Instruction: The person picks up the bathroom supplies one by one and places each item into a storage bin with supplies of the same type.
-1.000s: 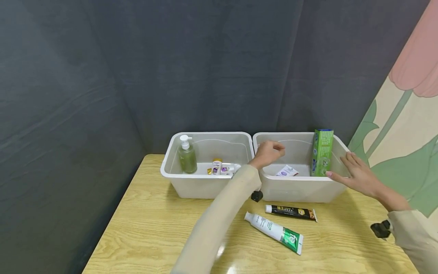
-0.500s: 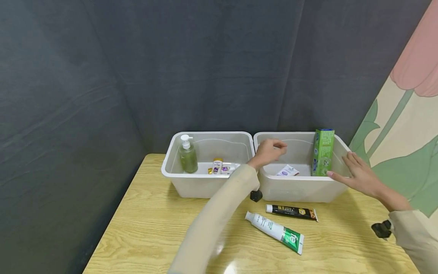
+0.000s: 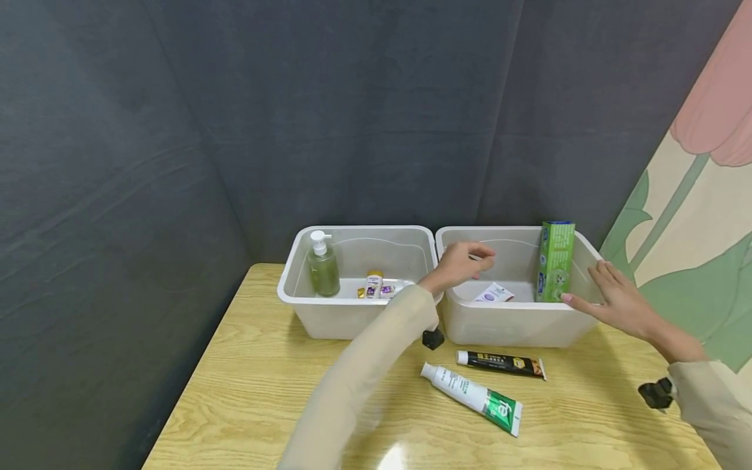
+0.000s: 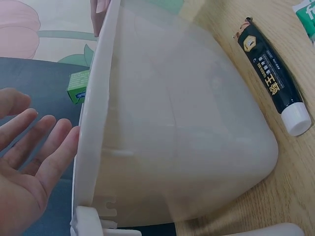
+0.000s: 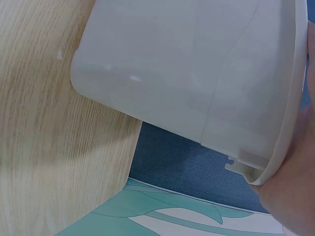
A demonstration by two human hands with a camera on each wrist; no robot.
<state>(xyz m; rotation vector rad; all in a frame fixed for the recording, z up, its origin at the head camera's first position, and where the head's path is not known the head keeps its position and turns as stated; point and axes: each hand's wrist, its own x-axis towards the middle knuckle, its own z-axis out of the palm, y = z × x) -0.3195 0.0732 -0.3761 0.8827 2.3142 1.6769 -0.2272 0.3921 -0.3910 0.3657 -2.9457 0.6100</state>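
1. Head view: from here I see the left hand point(image 3: 463, 264) over the left end of the right bin point(image 3: 499, 326), thumb and fingers bent toward each other, so it could pass for a pinch.
2. Left wrist view: this settles it. The fingers are parted and loosely bent, a relaxed, fairly wide hand holding nothing, beside the near rim; whether the little finger touches that rim, I cannot tell.
3. Head view: the right hand point(image 3: 623, 300) rests at the bin's near right corner, fingers laid along the right rim, thumb stretched toward the green box point(image 3: 553, 264). Whether thumb and box touch, I cannot tell.
4. Right wrist view: only a slice of that hand shows behind the rim, fingertips hidden; what comes clear is the bin's smooth outer end and a notched tab point(image 5: 236, 166) under its rim.
5. Only the head view looks inside: the box stands upright at the right, a white packet point(image 3: 495, 293) lies on the floor left of it, and the left bin point(image 3: 335, 323) holds a pump bottle point(image 3: 323, 271).
6. On the near side, the black tube point(image 3: 499, 363) and the green-and-white tube point(image 3: 472, 395) lie on the table point(image 3: 235, 391); the left wrist view gives just a corner of the latter.
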